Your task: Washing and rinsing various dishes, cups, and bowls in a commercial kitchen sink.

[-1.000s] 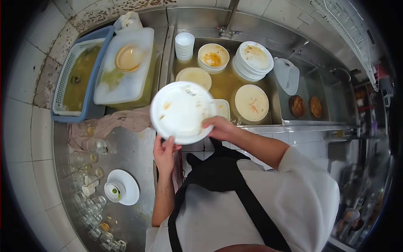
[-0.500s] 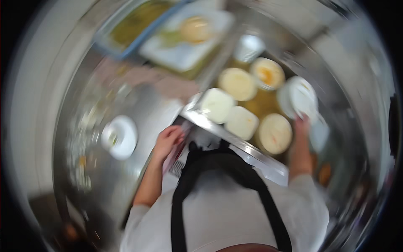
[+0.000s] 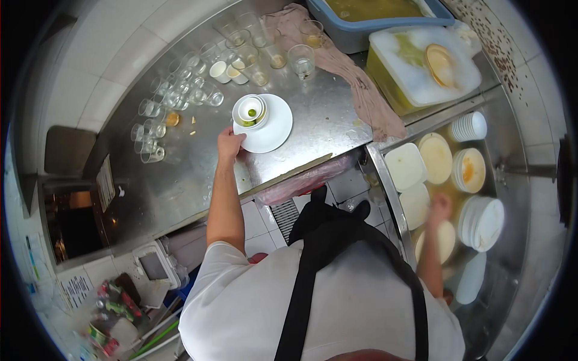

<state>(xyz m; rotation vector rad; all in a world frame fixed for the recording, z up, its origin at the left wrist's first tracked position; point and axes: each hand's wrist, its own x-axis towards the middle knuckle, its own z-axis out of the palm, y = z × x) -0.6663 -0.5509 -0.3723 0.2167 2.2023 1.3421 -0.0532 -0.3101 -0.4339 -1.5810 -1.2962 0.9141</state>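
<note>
On the steel counter (image 3: 192, 156) my left hand (image 3: 230, 144) pinches the near left rim of a white plate (image 3: 272, 133). Small white bowls (image 3: 242, 110), one inside another, stand on that plate with green bits, perhaps lime, in them. Over the sink, my right hand (image 3: 441, 207) is smeared by motion, so its fingers do not show clearly. It is above a round cream-coloured dish (image 3: 444, 240), left of a stack of white plates (image 3: 489, 224). White square dishes (image 3: 404, 167) and a bowl with orange residue (image 3: 469, 171) sit in the cloudy water.
Many drinking glasses (image 3: 186, 90) crowd the counter's far left. A pinkish cloth (image 3: 355, 84) lies near a blue tub (image 3: 373, 33) and a foamy container (image 3: 415, 60). Stacked white cups (image 3: 469, 126) stand at the sink's far end. The sink's metal rim (image 3: 385, 180) runs beside the counter.
The view has turned left toward the counter. My left hand has moved from the counter edge onto the plate's rim. My right hand has come away from the stack of plates.
</note>
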